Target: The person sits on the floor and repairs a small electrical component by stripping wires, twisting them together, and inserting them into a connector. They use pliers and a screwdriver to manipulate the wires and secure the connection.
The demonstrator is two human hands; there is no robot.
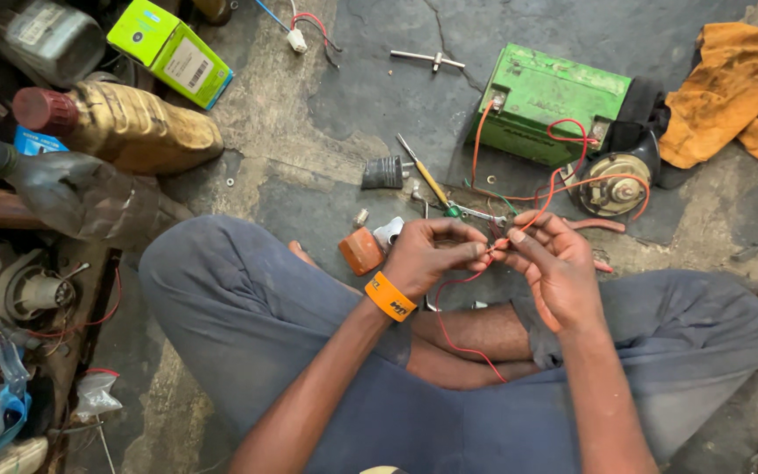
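Observation:
I sit cross-legged on a concrete floor. My left hand (432, 254), with an orange wristband, and my right hand (554, 263) meet in front of me, both pinching a thin red wire (449, 338) at the fingertips. The wire loops down over my leg and also runs up toward a green battery (550, 101) and a round horn (614, 184) beside it. A small dark part sits between my fingertips; I cannot tell what it is.
A green-handled screwdriver (432, 183), a black grip (383, 173), an orange lens (361, 251) and pliers lie near my knees. Oil bottles (125, 127), a green box (171, 51) and clutter fill the left. An orange rag (739, 92) lies top right.

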